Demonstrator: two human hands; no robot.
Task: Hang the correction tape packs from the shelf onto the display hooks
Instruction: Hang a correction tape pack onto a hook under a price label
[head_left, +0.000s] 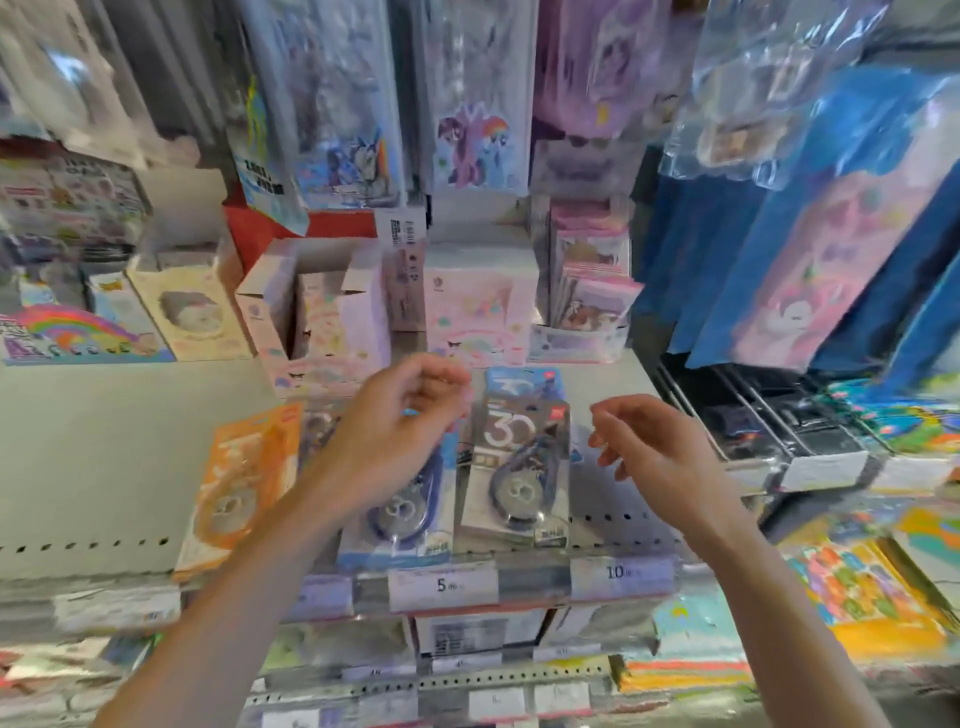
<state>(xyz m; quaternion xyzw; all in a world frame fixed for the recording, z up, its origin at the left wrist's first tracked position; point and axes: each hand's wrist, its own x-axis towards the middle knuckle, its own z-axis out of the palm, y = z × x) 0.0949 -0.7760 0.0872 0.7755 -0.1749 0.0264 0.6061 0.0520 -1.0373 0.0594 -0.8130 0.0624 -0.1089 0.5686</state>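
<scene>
Correction tape packs lie flat on the grey shelf (104, 447). An orange pack (239, 483) is at the left, a blue pack (400, 514) in the middle, and a grey pack (519, 462) stacked on others to its right. My left hand (395, 421) hovers above the blue pack with fingers loosely curled and nothing in it. My right hand (644, 441) hangs just right of the grey pack, fingers also loosely curled and empty. Bare display hooks (748, 410) stick out at the right, with white price tags at their tips.
Pastel boxes (478, 301) stand at the back of the shelf. Bagged pony stationery (472, 104) hangs above, and blue packs (810, 249) hang at the right. Price labels (441, 584) line the shelf's front edge. Colourful items (862, 592) fill the lower right shelf.
</scene>
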